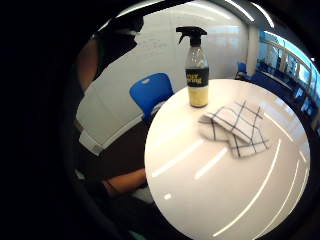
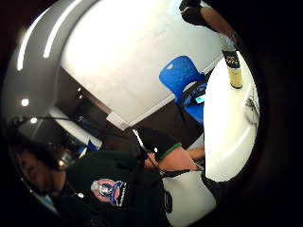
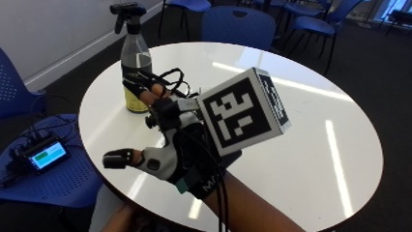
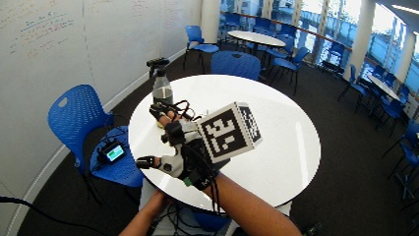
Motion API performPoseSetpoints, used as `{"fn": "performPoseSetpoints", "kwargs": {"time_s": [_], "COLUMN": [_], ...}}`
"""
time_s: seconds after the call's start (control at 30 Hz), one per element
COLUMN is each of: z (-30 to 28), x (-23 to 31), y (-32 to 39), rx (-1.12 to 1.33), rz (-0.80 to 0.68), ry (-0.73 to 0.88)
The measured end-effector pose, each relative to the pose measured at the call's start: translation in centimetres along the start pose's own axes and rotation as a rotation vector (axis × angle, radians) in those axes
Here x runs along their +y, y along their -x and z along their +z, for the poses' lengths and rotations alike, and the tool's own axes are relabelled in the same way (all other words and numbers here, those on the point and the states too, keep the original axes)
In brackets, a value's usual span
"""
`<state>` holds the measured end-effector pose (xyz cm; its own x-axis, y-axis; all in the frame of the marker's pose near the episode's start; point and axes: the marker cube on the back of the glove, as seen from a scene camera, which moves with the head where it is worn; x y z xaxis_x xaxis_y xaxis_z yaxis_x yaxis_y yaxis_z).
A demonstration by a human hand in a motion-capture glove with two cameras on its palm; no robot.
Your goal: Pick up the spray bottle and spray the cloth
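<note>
The gloved right hand (image 3: 170,145) hangs above the round white worktop (image 3: 309,121) with its fingers (image 3: 138,87) spread and relaxed, holding nothing. The spray bottle (image 3: 134,63) stands upright just beyond the fingertips, near the worktop's edge and not yet touched. It is a tall clear bottle with a black trigger head, a dark label round the middle and yellowish liquid only in the lower part, so it is probably fairly light and bottom-weighted, with smooth, rigid walls that could slip in the glove. The narrow neck under the trigger head looks like the best place to grip, leaving the index finger free for the trigger. The checked cloth (image 1: 235,127) lies rumpled and flat on the worktop just beside the bottle, on the side away from the fingers' approach. It is soft and limp and needs no handling, only the nozzle aimed at it.
</note>
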<state>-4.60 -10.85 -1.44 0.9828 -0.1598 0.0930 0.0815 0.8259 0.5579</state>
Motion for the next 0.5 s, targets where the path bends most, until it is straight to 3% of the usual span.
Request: {"fn": "performPoseSetpoints", "kwargs": {"time_s": [0.5], "z": [-0.6], "x": [1.7], "y": [0.4], "rx": [-0.081], "rz": [-0.011], "ry": [-0.013]}}
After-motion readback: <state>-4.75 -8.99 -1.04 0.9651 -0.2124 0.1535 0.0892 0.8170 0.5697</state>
